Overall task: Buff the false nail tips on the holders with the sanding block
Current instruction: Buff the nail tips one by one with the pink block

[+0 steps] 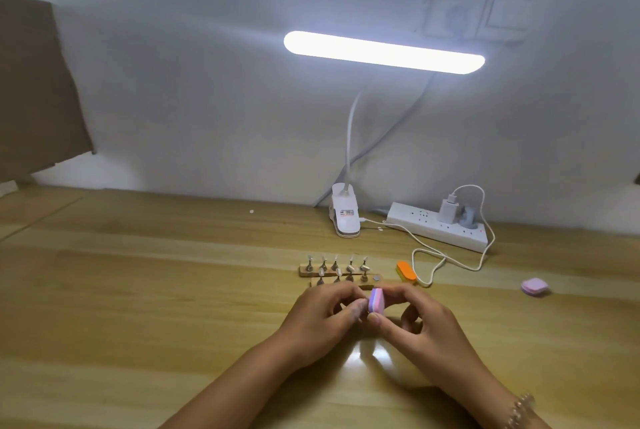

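Right grip: our right hand [412,319] pinches the small pink-and-purple foam sanding block [376,300] between thumb and forefinger.
Left grip: our left hand [322,314] curls against the block's left face; we cannot tell what it holds.
Holders: two wooden strips of metal nail-tip holders [341,271] stand just beyond both hands.

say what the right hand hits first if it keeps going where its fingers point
Probably the left hand: the right hand points leftward pinching the sanding block, which looks against the left fingers.
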